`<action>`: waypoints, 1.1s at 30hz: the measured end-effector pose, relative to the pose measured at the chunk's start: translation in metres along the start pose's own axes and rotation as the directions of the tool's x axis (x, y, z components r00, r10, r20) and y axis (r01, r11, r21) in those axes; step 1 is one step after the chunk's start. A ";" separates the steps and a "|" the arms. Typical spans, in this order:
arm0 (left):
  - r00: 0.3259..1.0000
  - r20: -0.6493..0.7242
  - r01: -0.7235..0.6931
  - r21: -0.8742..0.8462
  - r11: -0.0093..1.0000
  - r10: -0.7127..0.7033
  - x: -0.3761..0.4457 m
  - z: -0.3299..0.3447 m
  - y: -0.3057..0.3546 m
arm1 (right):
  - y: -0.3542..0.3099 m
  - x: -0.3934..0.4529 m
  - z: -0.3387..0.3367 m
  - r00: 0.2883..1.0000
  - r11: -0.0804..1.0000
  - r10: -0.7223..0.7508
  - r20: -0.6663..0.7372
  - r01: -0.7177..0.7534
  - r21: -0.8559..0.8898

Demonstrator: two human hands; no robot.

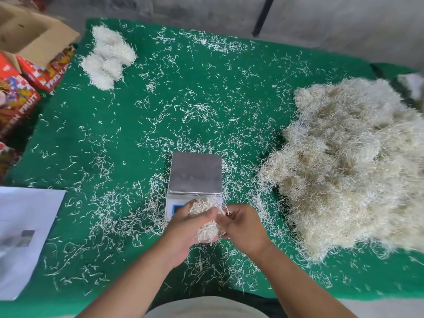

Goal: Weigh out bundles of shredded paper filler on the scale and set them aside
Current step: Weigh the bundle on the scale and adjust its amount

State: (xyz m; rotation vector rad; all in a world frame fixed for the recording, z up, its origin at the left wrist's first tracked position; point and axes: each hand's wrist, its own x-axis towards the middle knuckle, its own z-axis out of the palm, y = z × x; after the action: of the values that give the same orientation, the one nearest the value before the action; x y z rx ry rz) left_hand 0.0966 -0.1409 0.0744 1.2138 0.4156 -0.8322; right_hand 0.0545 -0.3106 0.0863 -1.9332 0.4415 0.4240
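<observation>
Bundle [207,222]: pale shredded paper, crinkled, springy, near weightless, sheds strands; held between my left hand [183,228] and right hand [243,226], both grips curled round it, just in front of the scale [195,174]. I judge it best cupped whole from both sides, since pinched strands would pull loose. Steel platter bare; green felt tabletop [114,134].
</observation>
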 end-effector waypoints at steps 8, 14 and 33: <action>0.956 -0.003 -0.222 0.648 0.729 0.294 0.038 0.054 -0.025 | 0.022 -0.006 -0.038 0.951 0.975 0.197 -0.239 -0.217 -0.057; 0.856 0.015 -0.282 0.851 0.443 0.516 0.048 0.108 -0.021 | 0.023 0.000 -0.071 0.891 0.947 0.244 -0.384 -0.304 -0.103; 0.876 -0.316 -0.139 0.559 0.817 0.365 0.109 0.174 0.020 | 0.009 0.000 -0.101 0.889 0.980 0.128 -0.439 -0.182 -0.081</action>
State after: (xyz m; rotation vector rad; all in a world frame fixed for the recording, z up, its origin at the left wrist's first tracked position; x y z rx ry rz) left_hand 0.1572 -0.3381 0.0686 1.9308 0.3572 -0.4491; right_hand 0.0591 -0.4073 0.1174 -2.1193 0.8824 0.1170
